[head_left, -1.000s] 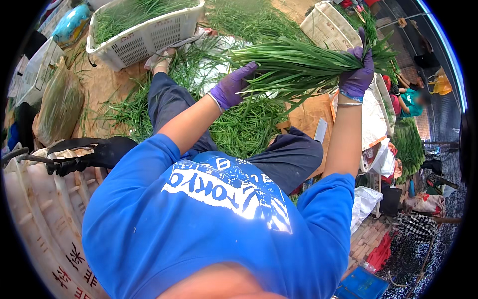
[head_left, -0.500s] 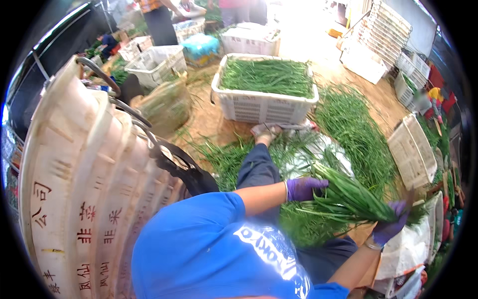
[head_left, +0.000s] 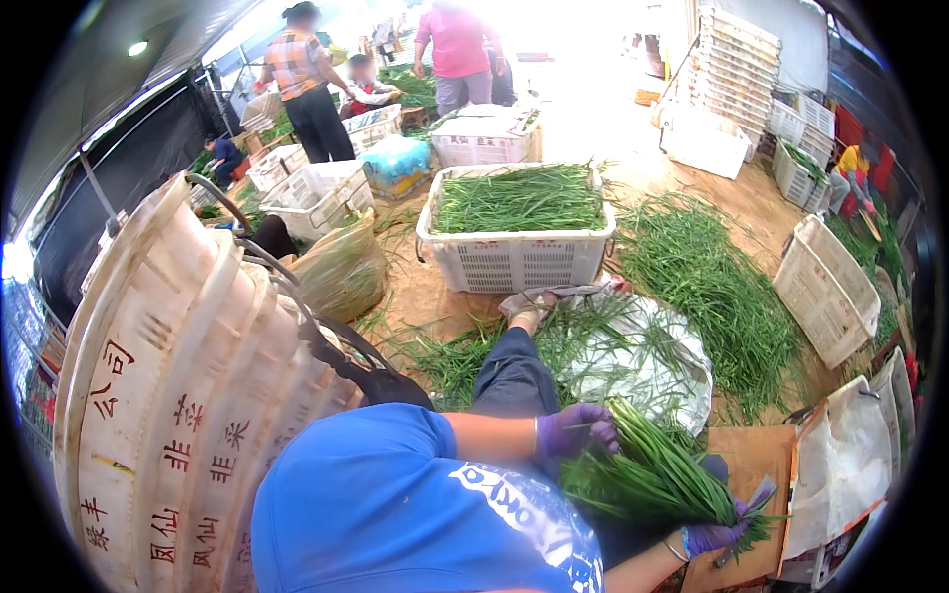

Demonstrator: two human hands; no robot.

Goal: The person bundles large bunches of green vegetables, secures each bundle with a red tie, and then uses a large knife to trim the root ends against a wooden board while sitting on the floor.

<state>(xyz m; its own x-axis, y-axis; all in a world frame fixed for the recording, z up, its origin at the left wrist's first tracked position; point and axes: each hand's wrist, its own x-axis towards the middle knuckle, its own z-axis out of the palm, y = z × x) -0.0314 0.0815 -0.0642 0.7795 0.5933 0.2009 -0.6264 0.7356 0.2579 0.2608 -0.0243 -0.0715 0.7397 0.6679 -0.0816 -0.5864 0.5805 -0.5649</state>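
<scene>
A thick bunch of green chives (head_left: pixel 657 465) lies slantwise over my lap, its pale ends pointing up toward my left hand. My right hand (head_left: pixel 717 536), in a purple glove, grips the bunch near its leafy tips. Beside the pale ends is my left hand (head_left: pixel 576 431), also purple-gloved, its fingers curled in; what they pinch, if anything, is hidden. Loose leaves below the left hand are blurred. A large heap of chives (head_left: pixel 717 287) spreads over the ground ahead to the right, next to a white plastic sheet (head_left: pixel 652 371) strewn with leaves.
A white crate (head_left: pixel 524 265) full of chives stands ahead. Stacked white crates (head_left: pixel 158 395) rise close on my left. A brown board (head_left: pixel 741 450) and a white sack (head_left: pixel 840 469) lie at my right. An empty crate (head_left: pixel 828 287) leans farther right. Several people work behind.
Both hands and the bunch have moved nearer to my body and lower in view. The right hand has also shifted left. My view has tilted up, showing more of the people behind.
</scene>
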